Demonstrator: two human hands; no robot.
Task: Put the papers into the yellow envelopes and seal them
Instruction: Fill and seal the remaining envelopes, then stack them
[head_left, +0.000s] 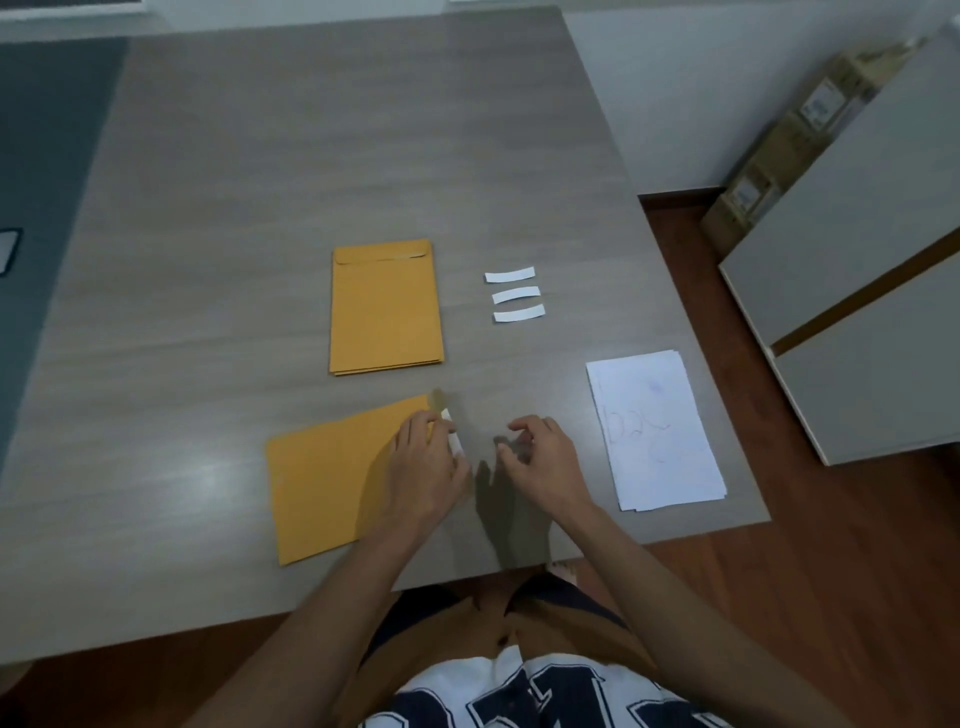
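Observation:
One yellow envelope (327, 478) lies tilted on the table near its front edge. My left hand (423, 470) rests on the envelope's right end, where a white strip (451, 434) shows at its fingertips. My right hand (537, 457) hovers just right of it, fingers loosely curled; whether it holds anything I cannot tell. A stack of yellow envelopes (385, 309) lies further back at mid-table, flaps away from me. A pile of white papers (655, 428) with faint scribbles sits at the right.
Three white strips (514, 295) lie in a column right of the envelope stack. The grey wood-grain table (291, 156) ends close to the papers on the right. A white cabinet (862, 291) and cardboard boxes (789, 150) stand on the floor beyond.

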